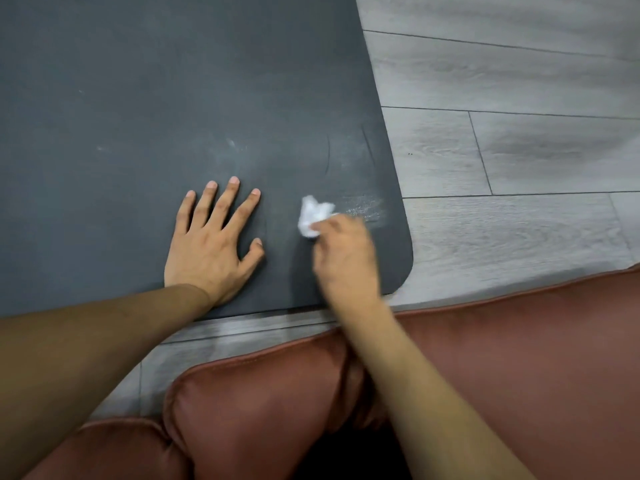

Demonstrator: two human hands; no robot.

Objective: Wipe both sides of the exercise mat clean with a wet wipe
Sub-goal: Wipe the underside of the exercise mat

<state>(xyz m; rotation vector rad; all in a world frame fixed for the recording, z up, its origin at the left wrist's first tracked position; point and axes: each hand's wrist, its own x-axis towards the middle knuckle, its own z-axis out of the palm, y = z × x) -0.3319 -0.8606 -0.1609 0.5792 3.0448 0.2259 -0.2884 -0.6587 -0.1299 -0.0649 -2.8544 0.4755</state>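
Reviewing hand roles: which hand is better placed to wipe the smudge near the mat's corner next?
Right. The right hand grips the wet wipe beside the smudge; the left hand lies flat on the mat.

The exercise mat point(173, 98) looks like dark grey rubber or foam, matt and finely grained, with pale smears and a damp-looking sheen near its rounded corner. Beside that corner on the mat, the wet wipe point(313, 216) is a crumpled white, soft, fibrous wad. The floor point(519, 150) around the mat shows grey wood-grain planks, smooth with a dull sheen. Below the mat, the cushion point(502, 358) is rust-coloured, velvety cloth with piped seams.
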